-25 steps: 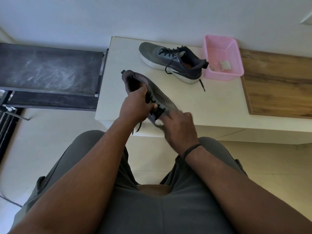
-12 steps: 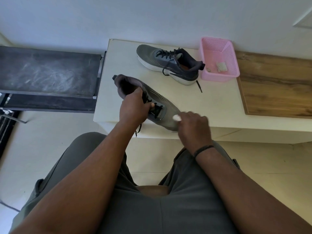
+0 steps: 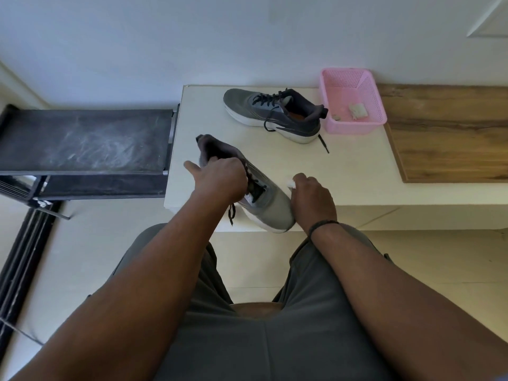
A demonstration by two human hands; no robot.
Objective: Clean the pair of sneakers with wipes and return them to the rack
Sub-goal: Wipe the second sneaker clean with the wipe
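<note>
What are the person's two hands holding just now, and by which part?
The left hand grips the nearer sneaker at its opening, by the laces. The right hand pinches a white wipe at the shoe's toe side.

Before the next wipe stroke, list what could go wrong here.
1. The held sneaker hangs partly past the white table's edge; if the left hand loosens its grip at the collar, the shoe may drop to the floor.
2. Its loose lace dangles and could snag.
3. The wipe in the right hand is small and bunched, so it may smear dirt.
</note>
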